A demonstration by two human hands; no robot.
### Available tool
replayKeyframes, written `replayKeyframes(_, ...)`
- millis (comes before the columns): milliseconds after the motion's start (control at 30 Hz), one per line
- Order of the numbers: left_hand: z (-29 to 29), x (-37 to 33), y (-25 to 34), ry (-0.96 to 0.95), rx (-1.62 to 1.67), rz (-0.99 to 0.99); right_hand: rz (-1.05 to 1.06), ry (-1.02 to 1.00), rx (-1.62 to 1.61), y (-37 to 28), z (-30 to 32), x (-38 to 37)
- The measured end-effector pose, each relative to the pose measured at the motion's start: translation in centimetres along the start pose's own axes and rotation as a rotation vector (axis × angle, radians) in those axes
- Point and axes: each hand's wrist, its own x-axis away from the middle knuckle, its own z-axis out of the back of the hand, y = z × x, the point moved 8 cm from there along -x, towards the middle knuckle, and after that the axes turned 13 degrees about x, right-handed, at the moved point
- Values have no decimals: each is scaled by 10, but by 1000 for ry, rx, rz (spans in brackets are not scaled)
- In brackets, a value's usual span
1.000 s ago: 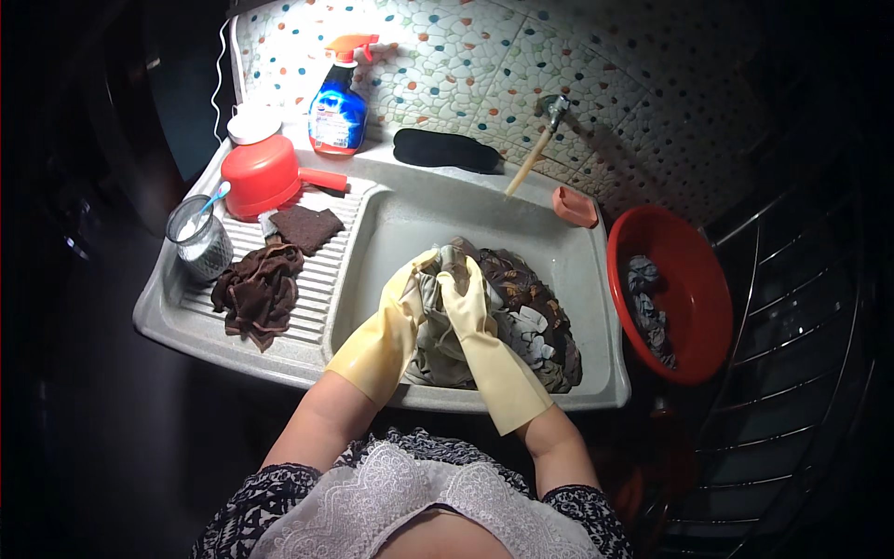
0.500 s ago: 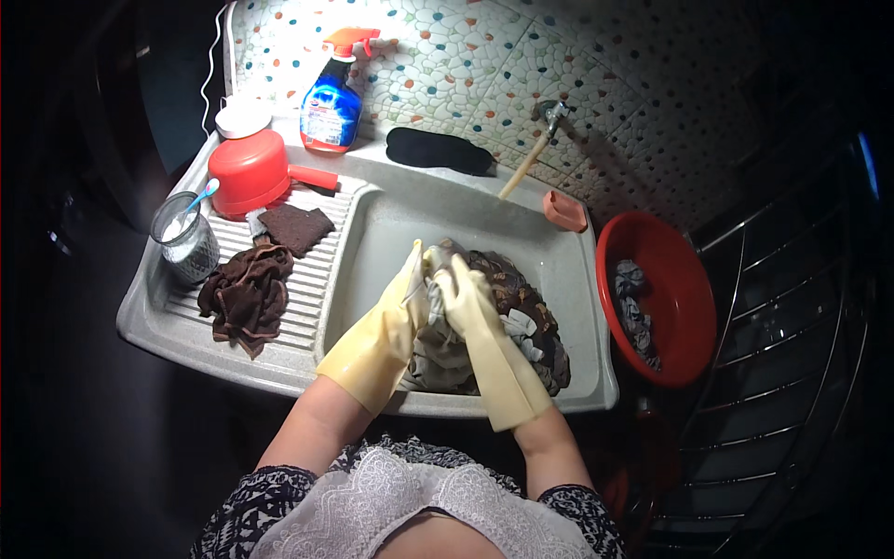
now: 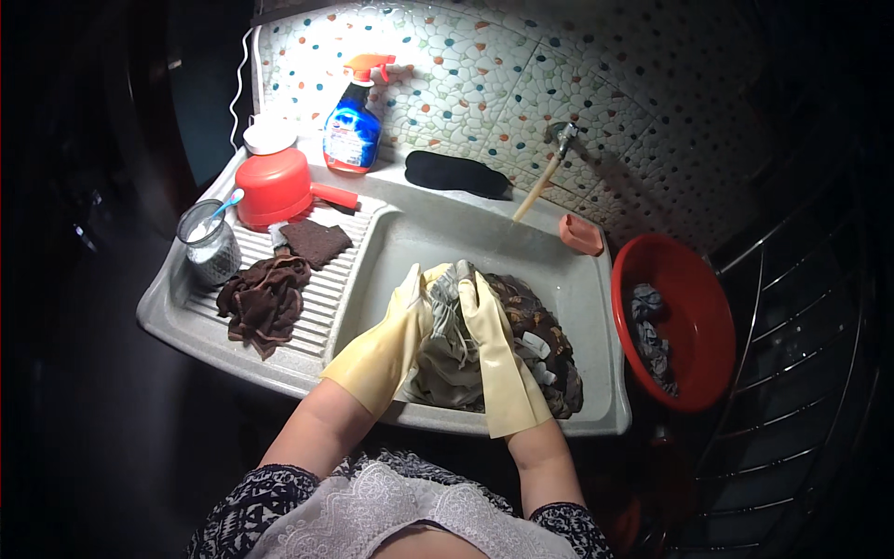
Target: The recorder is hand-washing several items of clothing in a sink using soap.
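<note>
Both my hands wear pale yellow rubber gloves and work over the basin of a grey sink (image 3: 447,226). My left hand (image 3: 416,296) grips one side of a bunched grey cloth (image 3: 451,359). On its other side my right hand (image 3: 477,303) is closed round the same cloth, thumb uppermost. The cloth's upper part is gathered between the two gloves, and its lower part hangs down into the basin. To the right, touching it, lies a heap of dark brown patterned cloth (image 3: 556,340) with a small white patch on it.
Left on the ribbed drainboard are a brown rag (image 3: 265,300), a brown scouring pad (image 3: 318,244), a glass jar (image 3: 212,250) with a brush, and a red ladle-like container (image 3: 273,186). Behind stand a spray bottle (image 3: 353,130) and tap (image 3: 549,172). Right: a red basin (image 3: 694,326), metal rack (image 3: 773,405).
My hands have moved slightly apart, and more of the grey cloth shows between them. The whole scene has shifted a little right and down in the picture.
</note>
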Motion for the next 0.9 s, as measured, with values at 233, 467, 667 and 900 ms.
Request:
replayKeyframes(233, 45, 0, 58, 60, -171, -283, 41, -160, -77, -49, -12, 9)
replayKeyframes(467, 11, 10, 32, 70, -842, -277, 19, -165, 4, -24, -26, 13)
replayKeyframes(667, 3, 29, 12, 270, -409, -23, 29, -253, 180, -65, -6, 31)
replayKeyframes(900, -11, 6, -19, -22, -171, 37, -310, -247, 364, 26, -20, -1)
